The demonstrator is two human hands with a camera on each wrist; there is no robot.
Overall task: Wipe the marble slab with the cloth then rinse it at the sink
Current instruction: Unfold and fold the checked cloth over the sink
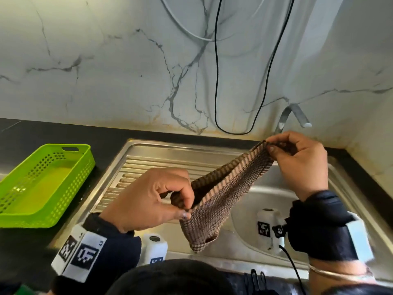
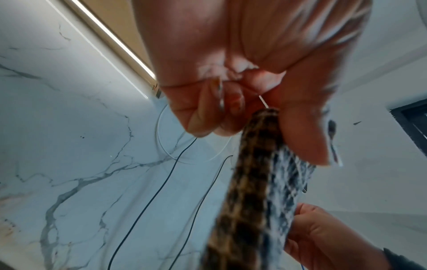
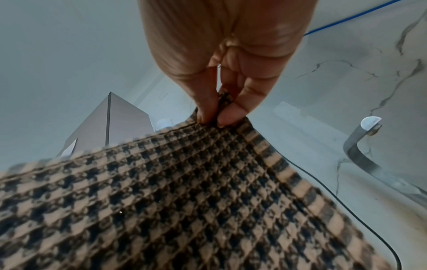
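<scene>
Nearest, at the sink's (image 1: 148,150) front edge, the left hand (image 1: 146,199) is held over the ribbed drainboard with its back turned up and its wrist in a dark sleeve (image 1: 114,235) carrying a white tagged band (image 1: 78,252). Its thumb and forefinger pinch one corner of the cloth (image 1: 221,192), and the other fingers curl in toward the palm; the left wrist view shows the same pinch from below, the cloth (image 2: 258,182) running away from the fingertips (image 2: 305,142) toward the other hand. The brown-and-tan checked cloth hangs in the air between both hands, folded along its length, its lower end sagging above the sink's front rim without touching the steel. Farther back and higher, over the basin near the sink's right back corner, the right hand (image 1: 302,165) is raised with the wrist bent and fingers pointing down and left. Its thumb and fingertips pinch the opposite corner, seen close in the right wrist view, where the fingers (image 3: 231,113) press together on the weave (image 3: 184,191). Just behind that hand the steel tap (image 1: 291,116) curves out from the marble wall (image 1: 106,71). On the black counter's left side, beside the drainboard, sits a green plastic basket (image 1: 12,218). Two cables (image 1: 217,81) hang down the wall.
</scene>
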